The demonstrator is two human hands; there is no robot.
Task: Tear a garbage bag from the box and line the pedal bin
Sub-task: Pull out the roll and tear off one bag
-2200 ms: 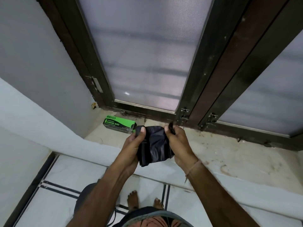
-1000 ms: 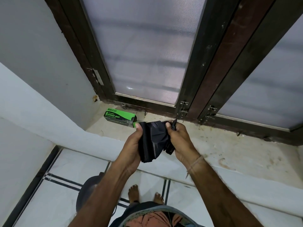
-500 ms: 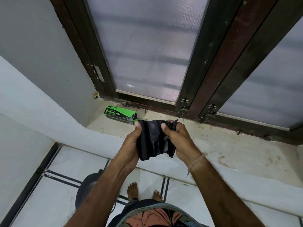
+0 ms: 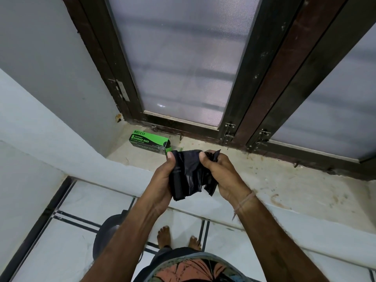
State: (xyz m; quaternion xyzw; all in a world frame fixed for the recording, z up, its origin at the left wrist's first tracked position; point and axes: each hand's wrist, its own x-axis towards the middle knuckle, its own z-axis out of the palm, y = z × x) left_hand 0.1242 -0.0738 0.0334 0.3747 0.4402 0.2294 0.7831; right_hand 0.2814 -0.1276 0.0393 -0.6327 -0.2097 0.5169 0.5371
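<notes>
A crumpled black garbage bag point(image 4: 189, 174) hangs between both hands above the sill's front edge. My left hand point(image 4: 162, 180) pinches its left side with the thumb on top. My right hand point(image 4: 221, 176) grips its right side, a corner of plastic sticking up past the fingers. The green and black garbage bag box point(image 4: 149, 142) lies on the stone sill just beyond my left hand. The grey pedal bin point(image 4: 107, 235) stands on the floor at lower left, partly hidden behind my left forearm.
A dusty stone window sill point(image 4: 295, 190) runs across in front of me, with dark-framed mesh window panels point(image 4: 183, 68) behind it. A grey wall point(image 4: 40, 78) closes the left side. My bare feet point(image 4: 164, 235) stand on white floor tiles point(image 4: 61, 251).
Both hands keep hold of the bag and have worked along its top edge, bunching it slightly. The view has tilted a little; the bin shows more beneath my left arm.
</notes>
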